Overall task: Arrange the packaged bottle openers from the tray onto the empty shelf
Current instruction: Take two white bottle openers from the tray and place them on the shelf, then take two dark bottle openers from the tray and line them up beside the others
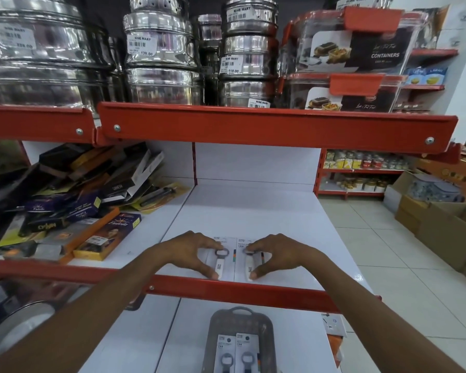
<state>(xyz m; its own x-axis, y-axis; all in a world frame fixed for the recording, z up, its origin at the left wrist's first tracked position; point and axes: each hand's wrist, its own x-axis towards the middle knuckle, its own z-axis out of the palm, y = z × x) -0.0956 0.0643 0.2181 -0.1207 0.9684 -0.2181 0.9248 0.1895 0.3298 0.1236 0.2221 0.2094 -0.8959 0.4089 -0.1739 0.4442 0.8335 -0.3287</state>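
Two packaged bottle openers lie flat side by side near the front edge of the white shelf (pixel 253 211). My left hand (pixel 191 251) pinches the left packaged opener (pixel 221 261) between thumb and fingers. My right hand (pixel 276 253) pinches the right packaged opener (pixel 249 265) the same way. Below, on the lower shelf, a grey tray (pixel 218 324) holds two more packaged openers (pixel 238 351) standing next to each other.
A heap of boxed and carded goods (pixel 73 200) fills the shelf section to the left. An orange shelf lip (pixel 226 288) runs under my wrists. Steel tins (pixel 159 55) and plastic containers (pixel 355 49) sit on the shelf above. Cardboard boxes (pixel 441 224) stand on the tiled floor at right.
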